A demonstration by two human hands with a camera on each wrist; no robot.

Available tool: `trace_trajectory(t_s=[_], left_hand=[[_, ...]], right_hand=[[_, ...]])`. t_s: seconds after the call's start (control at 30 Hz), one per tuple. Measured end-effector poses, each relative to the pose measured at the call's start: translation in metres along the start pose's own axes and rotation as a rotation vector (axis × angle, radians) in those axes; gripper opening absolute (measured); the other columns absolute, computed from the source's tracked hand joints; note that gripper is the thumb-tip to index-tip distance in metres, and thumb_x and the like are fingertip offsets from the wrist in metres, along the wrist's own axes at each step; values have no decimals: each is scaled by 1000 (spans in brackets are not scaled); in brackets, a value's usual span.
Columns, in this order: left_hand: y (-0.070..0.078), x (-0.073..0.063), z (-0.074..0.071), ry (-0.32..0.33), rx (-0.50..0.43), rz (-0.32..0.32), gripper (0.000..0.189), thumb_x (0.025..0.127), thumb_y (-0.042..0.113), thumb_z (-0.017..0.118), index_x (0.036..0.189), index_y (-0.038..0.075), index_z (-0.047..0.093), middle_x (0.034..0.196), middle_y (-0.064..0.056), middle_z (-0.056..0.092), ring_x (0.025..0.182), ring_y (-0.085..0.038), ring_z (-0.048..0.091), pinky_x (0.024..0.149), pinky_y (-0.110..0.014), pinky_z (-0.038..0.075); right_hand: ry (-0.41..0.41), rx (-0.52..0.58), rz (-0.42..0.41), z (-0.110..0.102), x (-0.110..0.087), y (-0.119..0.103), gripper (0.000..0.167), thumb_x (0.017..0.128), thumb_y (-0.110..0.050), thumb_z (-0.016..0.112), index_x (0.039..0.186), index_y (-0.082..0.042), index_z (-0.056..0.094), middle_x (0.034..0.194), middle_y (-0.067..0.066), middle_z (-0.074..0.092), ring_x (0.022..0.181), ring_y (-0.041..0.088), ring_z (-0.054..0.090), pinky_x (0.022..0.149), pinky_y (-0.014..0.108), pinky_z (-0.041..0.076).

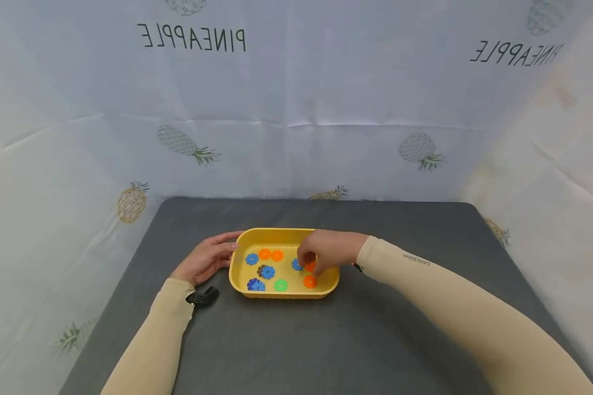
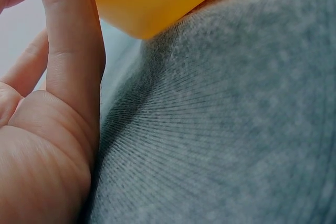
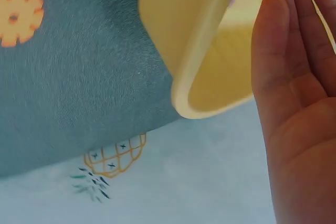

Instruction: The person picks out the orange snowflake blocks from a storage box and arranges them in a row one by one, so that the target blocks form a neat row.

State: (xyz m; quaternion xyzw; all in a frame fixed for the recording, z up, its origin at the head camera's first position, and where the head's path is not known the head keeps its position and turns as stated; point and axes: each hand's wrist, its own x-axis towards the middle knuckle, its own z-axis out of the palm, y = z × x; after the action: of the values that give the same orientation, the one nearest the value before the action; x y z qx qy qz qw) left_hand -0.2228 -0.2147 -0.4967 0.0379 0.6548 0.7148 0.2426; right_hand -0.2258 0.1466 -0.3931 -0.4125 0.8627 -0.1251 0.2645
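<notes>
Seems unfinished: flower discs lie in yellow tray, one orange disc outside on worktop. Left hand, fingers extended, at tray's end; right hand dips in, cannot tell if gripping.

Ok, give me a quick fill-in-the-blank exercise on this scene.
1. The person's ____ hand reaches inside the tray.
2. The tray's colour is ____.
3. In the head view, only ____ green piece shows.
4. In the right wrist view, the flower-shaped piece on the table is ____.

Missing words: right; yellow; one; orange.
</notes>
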Motion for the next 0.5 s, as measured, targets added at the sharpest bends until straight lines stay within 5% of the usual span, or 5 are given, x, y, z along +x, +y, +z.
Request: trace_trajectory(t_s=[0.27, 0.5], left_hand=[[4, 1, -2, 4, -29, -5, 63, 110, 21, 66, 166, 9, 42, 139, -5, 71, 105, -18, 78, 92, -34, 66], [0, 1, -1, -1, -34, 1, 61, 109, 19, 67, 164, 7, 45, 135, -4, 73, 103, -19, 78, 92, -35, 67]], right_hand=[[-154, -245, 93, -1, 22, -28, 23, 88, -17, 92, 105, -14, 77, 94, -4, 69, 84, 14, 58, 78, 27, 55], [-191, -375, 120, 14, 34, -37, 24, 85, -19, 94, 92, -17, 71, 82, -4, 60, 78, 16, 55, 74, 27, 50]])
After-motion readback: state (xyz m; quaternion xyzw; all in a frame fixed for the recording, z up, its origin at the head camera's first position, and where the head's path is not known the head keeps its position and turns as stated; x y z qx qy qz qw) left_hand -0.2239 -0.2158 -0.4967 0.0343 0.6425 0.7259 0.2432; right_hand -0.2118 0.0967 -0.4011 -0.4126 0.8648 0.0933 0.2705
